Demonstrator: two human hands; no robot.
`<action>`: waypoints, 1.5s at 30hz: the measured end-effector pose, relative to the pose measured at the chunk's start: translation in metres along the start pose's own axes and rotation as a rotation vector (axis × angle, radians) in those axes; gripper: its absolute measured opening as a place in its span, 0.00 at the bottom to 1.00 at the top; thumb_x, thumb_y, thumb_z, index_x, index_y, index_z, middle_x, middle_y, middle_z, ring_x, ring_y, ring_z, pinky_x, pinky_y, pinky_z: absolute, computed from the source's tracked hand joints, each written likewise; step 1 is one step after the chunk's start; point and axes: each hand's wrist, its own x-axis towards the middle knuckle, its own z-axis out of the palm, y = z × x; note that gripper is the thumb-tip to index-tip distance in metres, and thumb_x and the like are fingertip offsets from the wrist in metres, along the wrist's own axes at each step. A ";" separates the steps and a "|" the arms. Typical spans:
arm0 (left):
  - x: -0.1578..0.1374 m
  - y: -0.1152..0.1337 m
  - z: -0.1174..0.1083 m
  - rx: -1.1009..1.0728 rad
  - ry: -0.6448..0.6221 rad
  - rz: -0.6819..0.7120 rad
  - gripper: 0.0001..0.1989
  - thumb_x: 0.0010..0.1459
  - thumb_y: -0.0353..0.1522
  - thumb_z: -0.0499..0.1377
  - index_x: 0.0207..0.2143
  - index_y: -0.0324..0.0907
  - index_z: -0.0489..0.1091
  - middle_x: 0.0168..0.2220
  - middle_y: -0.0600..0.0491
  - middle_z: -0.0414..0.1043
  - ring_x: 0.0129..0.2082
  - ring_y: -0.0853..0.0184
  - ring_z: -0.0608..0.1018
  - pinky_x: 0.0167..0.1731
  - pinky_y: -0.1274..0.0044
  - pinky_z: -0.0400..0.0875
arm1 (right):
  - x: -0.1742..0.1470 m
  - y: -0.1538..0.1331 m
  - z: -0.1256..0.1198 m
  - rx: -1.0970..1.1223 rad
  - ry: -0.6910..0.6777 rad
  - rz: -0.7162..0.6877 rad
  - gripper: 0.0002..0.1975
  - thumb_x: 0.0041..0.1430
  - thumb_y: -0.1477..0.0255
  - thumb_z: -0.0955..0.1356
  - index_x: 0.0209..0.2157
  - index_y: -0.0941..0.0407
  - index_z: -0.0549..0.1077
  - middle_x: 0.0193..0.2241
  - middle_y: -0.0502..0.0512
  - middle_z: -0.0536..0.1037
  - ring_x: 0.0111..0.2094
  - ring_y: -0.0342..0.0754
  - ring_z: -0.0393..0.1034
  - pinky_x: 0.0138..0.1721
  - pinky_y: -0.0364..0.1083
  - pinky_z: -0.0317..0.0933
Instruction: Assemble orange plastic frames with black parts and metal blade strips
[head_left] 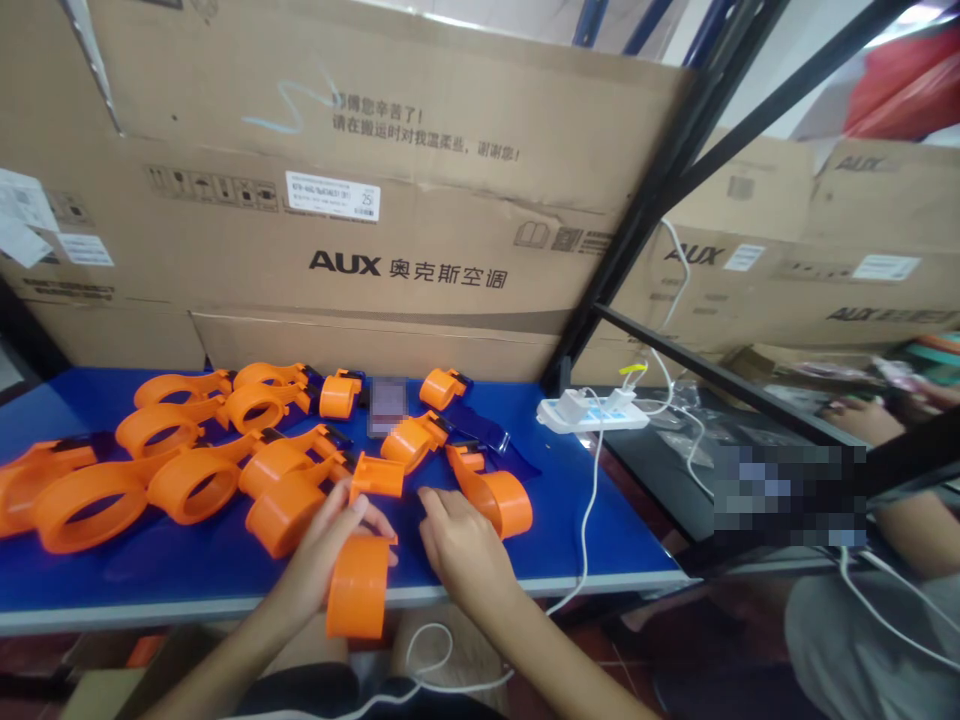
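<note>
My left hand is closed around an orange plastic tape dispenser, held over the table's front edge. Its ring hangs below my fingers, and its narrower end sticks up above them. Just to the right, my right hand hovers over the blue tabletop with its fingers curled together. Whatever those fingertips hold, if anything, is hidden. Close beyond the right hand lies another orange dispenser. Several more, such as this dispenser, are spread over the left and middle of the table, many with dark ends.
Large cardboard boxes wall off the back of the blue table. A white power strip with plugs sits at the right edge, its cable hanging down. A black metal post rises there. Another person's hand shows farther right.
</note>
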 end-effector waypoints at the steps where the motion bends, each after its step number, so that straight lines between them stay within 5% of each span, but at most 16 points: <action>1: 0.000 0.000 -0.001 -0.011 0.007 -0.002 0.19 0.61 0.48 0.62 0.42 0.45 0.63 0.37 0.52 0.78 0.32 0.57 0.85 0.22 0.73 0.77 | 0.002 0.001 -0.002 0.090 0.016 0.035 0.13 0.61 0.83 0.63 0.44 0.58 0.74 0.37 0.62 0.80 0.40 0.57 0.77 0.42 0.53 0.73; 4: 0.000 -0.002 -0.004 -0.039 0.013 0.000 0.18 0.61 0.47 0.62 0.42 0.45 0.63 0.35 0.53 0.77 0.32 0.56 0.85 0.22 0.72 0.77 | 0.008 -0.002 -0.007 0.579 0.084 0.212 0.08 0.62 0.80 0.64 0.39 0.56 0.72 0.33 0.56 0.79 0.33 0.52 0.77 0.36 0.50 0.75; 8: 0.000 -0.003 -0.007 -0.049 -0.005 0.009 0.18 0.62 0.47 0.62 0.44 0.45 0.64 0.34 0.54 0.77 0.31 0.57 0.85 0.25 0.71 0.79 | 0.016 -0.013 -0.010 1.274 0.200 0.440 0.07 0.64 0.69 0.69 0.43 0.54 0.70 0.31 0.52 0.79 0.31 0.50 0.79 0.30 0.48 0.77; 13: -0.003 0.000 -0.006 -0.019 -0.003 -0.007 0.18 0.61 0.48 0.62 0.40 0.44 0.66 0.34 0.53 0.78 0.29 0.59 0.84 0.24 0.73 0.78 | 0.025 -0.019 -0.012 1.497 0.313 0.522 0.16 0.59 0.63 0.75 0.44 0.55 0.72 0.33 0.53 0.81 0.33 0.49 0.81 0.35 0.48 0.78; 20: -0.003 0.003 -0.007 -0.022 -0.021 -0.060 0.23 0.60 0.52 0.60 0.34 0.40 0.68 0.28 0.49 0.78 0.23 0.58 0.82 0.19 0.74 0.74 | 0.026 -0.020 -0.010 1.450 0.294 0.475 0.17 0.59 0.61 0.75 0.45 0.55 0.73 0.33 0.53 0.82 0.33 0.49 0.81 0.37 0.49 0.79; 29: -0.004 0.006 -0.008 0.025 -0.057 -0.115 0.23 0.61 0.52 0.59 0.31 0.40 0.69 0.28 0.50 0.77 0.25 0.60 0.83 0.23 0.74 0.75 | 0.028 -0.006 -0.016 1.099 0.118 0.336 0.13 0.65 0.61 0.70 0.45 0.54 0.75 0.36 0.55 0.83 0.31 0.49 0.79 0.34 0.49 0.78; 35: -0.003 0.004 -0.003 0.043 0.001 -0.045 0.20 0.61 0.51 0.60 0.41 0.44 0.68 0.35 0.52 0.78 0.27 0.60 0.82 0.26 0.71 0.76 | 0.022 -0.018 -0.007 1.115 0.211 0.341 0.21 0.67 0.62 0.69 0.58 0.53 0.72 0.55 0.62 0.79 0.56 0.57 0.74 0.53 0.56 0.73; 38: 0.000 0.002 -0.006 0.154 0.017 -0.005 0.20 0.62 0.51 0.59 0.39 0.43 0.70 0.38 0.49 0.79 0.32 0.58 0.82 0.32 0.70 0.77 | 0.015 -0.029 -0.006 1.066 0.178 0.317 0.22 0.70 0.63 0.65 0.62 0.54 0.70 0.58 0.62 0.76 0.60 0.59 0.71 0.58 0.60 0.68; 41: -0.001 0.004 -0.009 0.283 0.082 0.037 0.19 0.61 0.48 0.62 0.45 0.44 0.74 0.48 0.46 0.79 0.49 0.53 0.80 0.46 0.69 0.75 | 0.012 -0.038 -0.016 0.869 0.095 0.198 0.21 0.71 0.67 0.64 0.63 0.54 0.69 0.59 0.61 0.76 0.59 0.57 0.72 0.60 0.58 0.66; 43: -0.002 0.005 -0.008 0.288 0.157 0.052 0.23 0.59 0.46 0.65 0.53 0.47 0.72 0.57 0.46 0.75 0.60 0.53 0.74 0.52 0.70 0.71 | 0.016 -0.041 -0.030 0.741 0.031 0.114 0.21 0.70 0.70 0.63 0.62 0.55 0.69 0.55 0.61 0.79 0.54 0.56 0.75 0.55 0.54 0.69; 45: -0.003 0.004 -0.007 0.240 0.172 0.039 0.26 0.59 0.46 0.65 0.56 0.48 0.68 0.58 0.46 0.75 0.58 0.53 0.75 0.50 0.71 0.72 | 0.028 -0.040 -0.048 0.595 -0.036 0.071 0.18 0.71 0.70 0.62 0.57 0.56 0.73 0.46 0.61 0.83 0.45 0.55 0.79 0.46 0.51 0.72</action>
